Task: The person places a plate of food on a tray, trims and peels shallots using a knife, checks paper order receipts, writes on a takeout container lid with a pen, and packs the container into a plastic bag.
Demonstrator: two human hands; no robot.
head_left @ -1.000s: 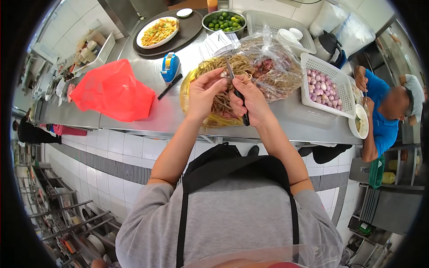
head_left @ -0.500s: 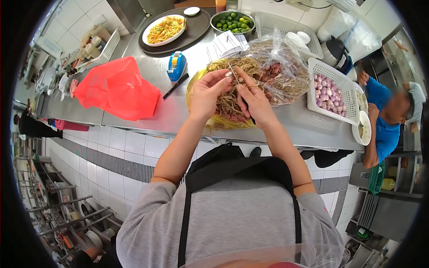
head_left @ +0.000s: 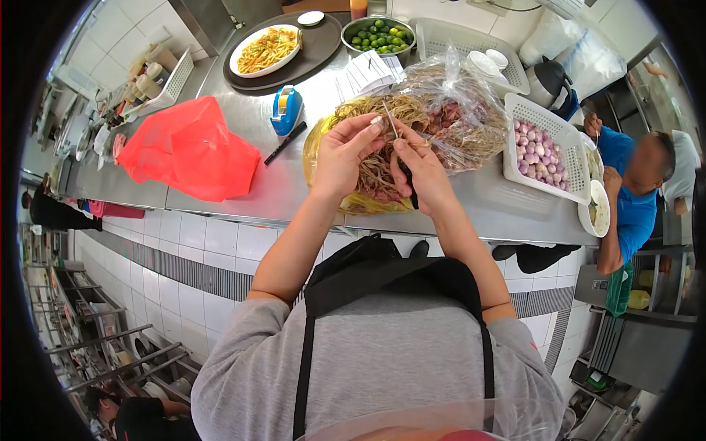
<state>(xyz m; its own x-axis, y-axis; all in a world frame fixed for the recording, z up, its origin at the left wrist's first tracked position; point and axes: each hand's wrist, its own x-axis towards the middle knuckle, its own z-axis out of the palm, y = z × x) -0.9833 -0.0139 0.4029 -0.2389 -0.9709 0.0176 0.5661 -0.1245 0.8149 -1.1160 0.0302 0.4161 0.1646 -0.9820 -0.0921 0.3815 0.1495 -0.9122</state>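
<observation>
My left hand (head_left: 344, 154) is closed, its fingertips pinching what looks like a small shallot (head_left: 378, 122), mostly hidden by the fingers. My right hand (head_left: 425, 167) is wrapped round a knife (head_left: 407, 180) with a black handle, its thin blade pointing up and away beside the left fingertips. Both hands are over an opened yellow bag (head_left: 318, 147) filled with dry brown stems (head_left: 376, 173) and reddish shallots. Behind the right hand, a clear plastic bag (head_left: 471, 140) holds more shallots with dried stalks.
A white basket (head_left: 515, 165) of peeled shallots (head_left: 543, 151) stands right, near a co-worker in blue (head_left: 636, 209). Left are a red plastic bag (head_left: 191, 151), a blue tape dispenser (head_left: 287, 110) and a black marker (head_left: 285, 142). Limes (head_left: 379, 35) and a noodle plate (head_left: 235, 62) stand behind.
The knife blade has shifted slightly and tilts differently beside the left fingertips. The view has moved a little. A person in black has come into view at the lower left.
</observation>
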